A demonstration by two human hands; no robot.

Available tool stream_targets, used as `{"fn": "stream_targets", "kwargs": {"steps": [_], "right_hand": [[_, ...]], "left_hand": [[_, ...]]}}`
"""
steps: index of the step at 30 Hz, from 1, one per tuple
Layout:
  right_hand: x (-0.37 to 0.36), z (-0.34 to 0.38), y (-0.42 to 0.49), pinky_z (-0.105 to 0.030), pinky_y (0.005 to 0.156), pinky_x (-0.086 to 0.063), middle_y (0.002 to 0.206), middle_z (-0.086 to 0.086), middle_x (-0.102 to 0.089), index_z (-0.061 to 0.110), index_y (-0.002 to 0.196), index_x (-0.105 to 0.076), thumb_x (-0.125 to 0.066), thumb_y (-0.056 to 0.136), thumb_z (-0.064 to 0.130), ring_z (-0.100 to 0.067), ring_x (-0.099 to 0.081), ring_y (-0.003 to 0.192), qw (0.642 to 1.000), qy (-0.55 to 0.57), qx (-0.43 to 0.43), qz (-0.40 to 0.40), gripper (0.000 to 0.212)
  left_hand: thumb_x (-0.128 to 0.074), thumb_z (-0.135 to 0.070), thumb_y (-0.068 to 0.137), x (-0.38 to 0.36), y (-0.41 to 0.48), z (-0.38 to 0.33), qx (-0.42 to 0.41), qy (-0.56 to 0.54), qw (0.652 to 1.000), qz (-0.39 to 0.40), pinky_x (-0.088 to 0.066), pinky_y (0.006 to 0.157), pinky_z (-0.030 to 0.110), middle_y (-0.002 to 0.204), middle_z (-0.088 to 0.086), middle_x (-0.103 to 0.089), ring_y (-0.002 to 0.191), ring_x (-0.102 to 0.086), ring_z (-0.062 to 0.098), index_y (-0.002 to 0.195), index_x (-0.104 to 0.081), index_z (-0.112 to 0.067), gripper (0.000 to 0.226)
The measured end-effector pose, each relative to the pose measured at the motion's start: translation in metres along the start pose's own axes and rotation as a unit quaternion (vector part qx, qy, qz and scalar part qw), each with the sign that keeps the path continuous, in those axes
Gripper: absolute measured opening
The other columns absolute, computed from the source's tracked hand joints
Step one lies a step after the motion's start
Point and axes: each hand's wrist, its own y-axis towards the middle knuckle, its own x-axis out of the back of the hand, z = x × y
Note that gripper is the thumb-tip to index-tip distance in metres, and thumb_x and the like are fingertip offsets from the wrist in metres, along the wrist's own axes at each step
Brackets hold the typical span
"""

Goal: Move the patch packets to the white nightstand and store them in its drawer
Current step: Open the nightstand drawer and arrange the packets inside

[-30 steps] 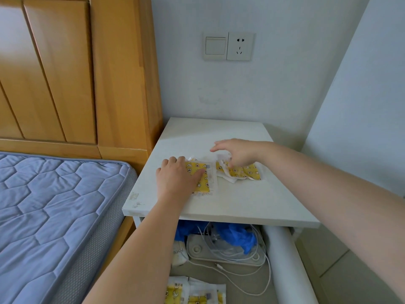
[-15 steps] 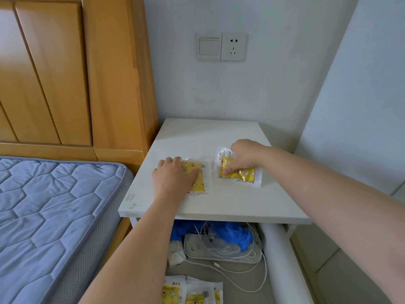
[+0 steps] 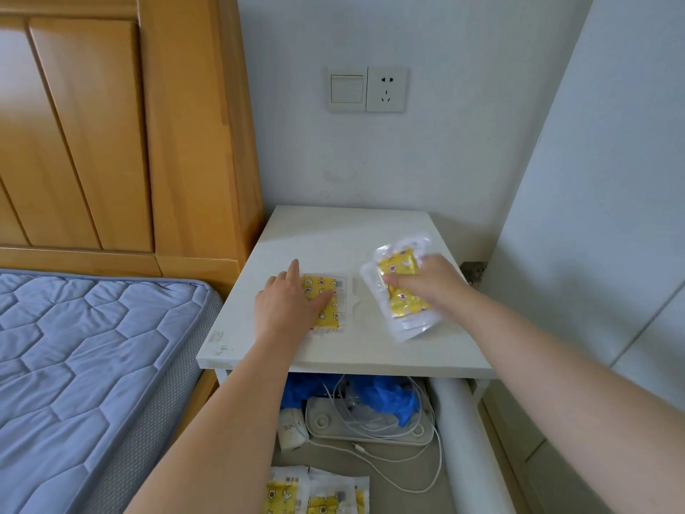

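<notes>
The white nightstand (image 3: 348,231) stands against the wall beside the bed, and its drawer (image 3: 467,421) is pulled out below the top. My left hand (image 3: 285,309) rests flat on a yellow-printed patch packet (image 3: 330,294) lying on the nightstand top. My right hand (image 3: 430,280) grips a small stack of clear packets with yellow patches (image 3: 398,291), lifted a little above the top at the right. Two more patch packets (image 3: 318,495) lie in the front of the open drawer.
In the drawer lie a white power strip (image 3: 370,428), white cables (image 3: 426,473), a blue cloth (image 3: 389,398) and a small white pouch (image 3: 291,432). A bed with a blue quilted mattress (image 3: 85,365) and wooden headboard (image 3: 111,124) is at left. A wall socket (image 3: 385,89) is above.
My right hand has closed on its packets and raised them off the nightstand top, tilting them. My left hand stays on the other packet.
</notes>
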Motion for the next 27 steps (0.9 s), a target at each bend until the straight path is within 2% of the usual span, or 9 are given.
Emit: {"fn": "stream_targets", "kwargs": {"steps": [2, 4, 7, 11, 16, 18, 21, 24, 27], "right_hand": [[-0.014, -0.011, -0.016, -0.041, 0.091, -0.051, 0.098, -0.011, -0.069, 0.008, 0.096, -0.067, -0.073, 0.081, 0.016, -0.028, -0.064, 0.097, 0.953, 0.268, -0.112, 0.088, 0.018], [-0.032, -0.024, -0.027, -0.049, 0.097, -0.048, 0.111, -0.015, -0.068, 0.003, 0.111, -0.064, -0.08, 0.073, 0.02, -0.031, -0.062, 0.107, 0.94, 0.302, -0.135, 0.088, 0.045], [-0.046, -0.035, -0.029, -0.051, 0.1, -0.045, 0.124, -0.013, -0.063, 0.005, 0.126, -0.056, -0.085, 0.055, 0.035, -0.031, -0.059, 0.115, 0.944, 0.31, -0.113, 0.026, 0.082], [-0.039, -0.026, -0.036, -0.047, 0.094, -0.051, 0.107, -0.015, -0.069, 0.004, 0.116, -0.06, -0.068, 0.083, 0.013, -0.03, -0.067, 0.098, 0.928, 0.344, -0.146, 0.019, 0.035], [-0.038, -0.019, -0.058, -0.047, 0.09, -0.053, 0.096, -0.014, -0.07, 0.002, 0.107, -0.061, -0.063, 0.088, 0.007, -0.03, -0.068, 0.087, 0.933, 0.326, -0.154, -0.003, 0.02], [-0.036, -0.019, -0.072, -0.047, 0.089, -0.053, 0.089, -0.013, -0.069, 0.006, 0.093, -0.062, -0.061, 0.089, 0.005, -0.029, -0.068, 0.082, 0.92, 0.354, -0.166, 0.001, 0.004], [-0.036, -0.025, -0.091, -0.047, 0.091, -0.052, 0.094, -0.013, -0.069, 0.006, 0.096, -0.063, -0.062, 0.088, 0.008, -0.03, -0.067, 0.087, 0.906, 0.386, -0.174, -0.018, 0.008], [-0.044, -0.031, -0.111, -0.048, 0.099, -0.047, 0.125, -0.012, -0.061, 0.005, 0.128, -0.053, -0.07, 0.083, 0.022, -0.032, -0.06, 0.112, 0.934, 0.311, -0.165, -0.058, 0.051], [-0.055, -0.042, -0.137, -0.045, 0.099, -0.046, 0.127, -0.006, -0.059, 0.008, 0.132, -0.048, -0.07, 0.084, 0.025, -0.029, -0.057, 0.116, 0.953, 0.254, -0.148, -0.065, 0.055]], "left_hand": [[-0.055, -0.064, 0.083, 0.004, -0.003, -0.001, 0.026, -0.039, 0.999, 0.016, -0.042, 0.098, 0.039, 0.14, 0.003, -0.049, 0.128, -0.045, 0.023, 0.15, -0.02, -0.019, 0.088], [-0.06, -0.062, 0.082, 0.01, -0.002, -0.002, 0.068, -0.073, 0.994, 0.049, -0.042, 0.091, 0.034, 0.136, 0.004, -0.051, 0.124, -0.048, 0.024, 0.145, -0.031, -0.014, 0.084], [-0.061, -0.064, 0.08, 0.022, 0.006, -0.011, 0.089, -0.015, 0.987, 0.131, -0.041, 0.071, 0.028, 0.091, 0.002, -0.059, 0.09, -0.057, 0.022, 0.112, -0.053, -0.009, 0.064], [-0.065, -0.063, 0.078, 0.026, 0.004, -0.022, 0.109, -0.019, 0.981, 0.16, -0.042, 0.067, 0.029, 0.072, 0.001, -0.047, 0.076, -0.052, 0.018, 0.091, -0.048, -0.01, 0.057], [-0.06, -0.059, 0.084, 0.026, -0.018, -0.037, 0.089, -0.065, 0.979, 0.169, -0.038, 0.056, 0.023, 0.079, 0.002, -0.054, 0.065, -0.05, 0.012, 0.09, -0.052, -0.011, 0.049], [-0.061, -0.05, 0.087, 0.027, -0.027, -0.038, 0.085, -0.176, 0.962, 0.19, -0.05, 0.07, 0.027, 0.094, 0.005, -0.063, 0.079, -0.06, 0.017, 0.098, -0.058, -0.008, 0.044], [-0.06, -0.037, 0.092, 0.032, -0.054, -0.038, 0.09, -0.327, 0.918, 0.206, -0.053, 0.082, 0.033, 0.107, 0.006, -0.068, 0.094, -0.065, 0.021, 0.108, -0.062, -0.012, 0.029], [-0.055, -0.03, 0.096, 0.033, -0.084, -0.041, 0.067, -0.36, 0.906, 0.21, -0.052, 0.07, 0.027, 0.103, 0.001, -0.068, 0.089, -0.066, 0.016, 0.111, -0.06, -0.017, 0.021], [-0.055, -0.023, 0.095, 0.027, -0.112, -0.036, 0.06, -0.354, 0.902, 0.238, -0.055, 0.08, 0.036, 0.106, 0.002, -0.066, 0.095, -0.065, 0.019, 0.117, -0.056, -0.016, 0.022]]}}
